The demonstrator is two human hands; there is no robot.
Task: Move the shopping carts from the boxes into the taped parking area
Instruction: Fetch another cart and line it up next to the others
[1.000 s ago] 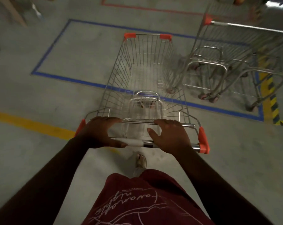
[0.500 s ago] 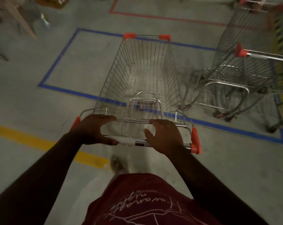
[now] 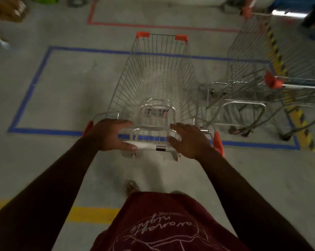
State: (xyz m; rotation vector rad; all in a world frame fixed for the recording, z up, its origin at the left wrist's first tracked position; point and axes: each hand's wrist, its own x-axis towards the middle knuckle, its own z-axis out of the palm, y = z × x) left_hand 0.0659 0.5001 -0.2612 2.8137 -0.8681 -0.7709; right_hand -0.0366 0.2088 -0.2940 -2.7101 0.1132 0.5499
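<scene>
The cart (image 3: 158, 91) has rolled forward over the last second: its basket now sits over the blue taped parking area (image 3: 44, 132) with the front orange corners near the far tape line, where a second ago only the nose had crossed the near line. The handle bar (image 3: 149, 146) hangs just above that near tape. The left hand (image 3: 108, 134) lies over the bar's left end, fingers stretched forward and thumb under it, more a loose grip than a firm clasp. The right hand (image 3: 190, 140) looks to be opening, fingers straight over the basket's back rim and the palm on or just above the bar. A parked cart (image 3: 261, 91) stands close on the right, partly inside the tape. Parking seems nearly done; a short push more should bring the rear wheels inside.
</scene>
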